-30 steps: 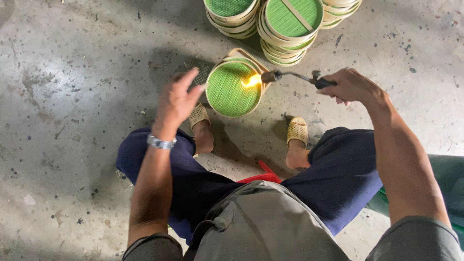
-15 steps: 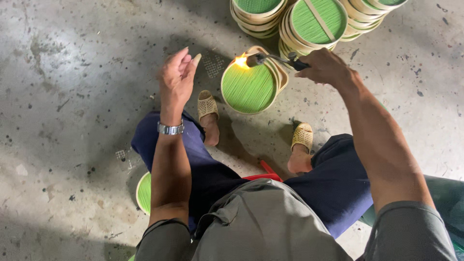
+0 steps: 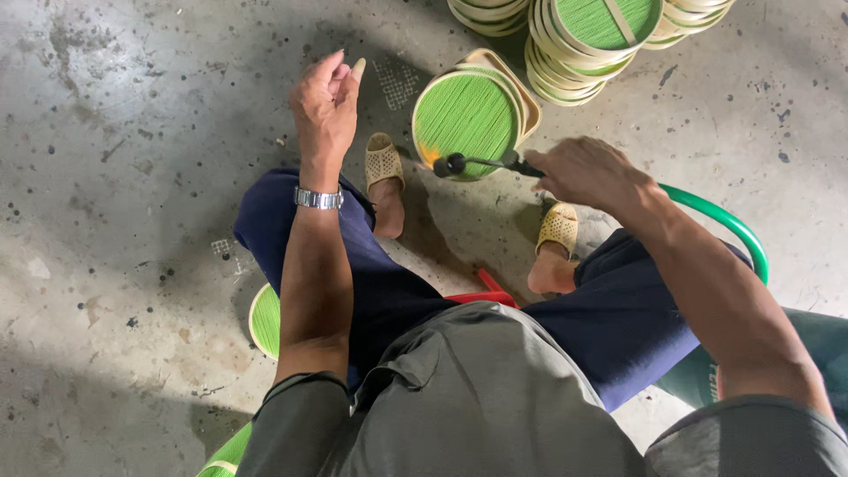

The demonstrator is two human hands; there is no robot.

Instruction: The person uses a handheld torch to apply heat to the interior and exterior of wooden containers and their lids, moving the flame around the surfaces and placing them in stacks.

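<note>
**You sat over the green tray with the torch in your right hand**

The concrete floor (image 3: 132,177) was the biggest thing in view, grey and marked with dark spots. You sat above it, and your grey shirt (image 3: 477,397) and dark blue trousers (image 3: 389,291) filled the lower middle of the picture. A bit of a red stool (image 3: 481,291) showed between your legs.

At the top edge stood the stacks of round trays (image 3: 583,44), each with a pale rim and a green woven face. Just in front of them, one round green tray (image 3: 465,119) stood tilted on its edge, leaning on some others behind it, between your two feet. Another green tray (image 3: 265,320) lay on the floor beside your left leg, partly hidden by it.

A green hose (image 3: 720,221) curved from behind your right wrist to the right side.

Your right hand (image 3: 587,172) was closed around the handle of the torch (image 3: 481,162). Its dark nozzle pointed left, in front of the lower edge of the tilted tray; I could not tell if it touched it. Your left hand (image 3: 325,106) was lifted in the air left of the tray, holding nothing, fingers loosely together and a little bent.

You wore beige sandals (image 3: 383,161) on both feet and a metal watch (image 3: 318,198) on the left wrist.
</note>
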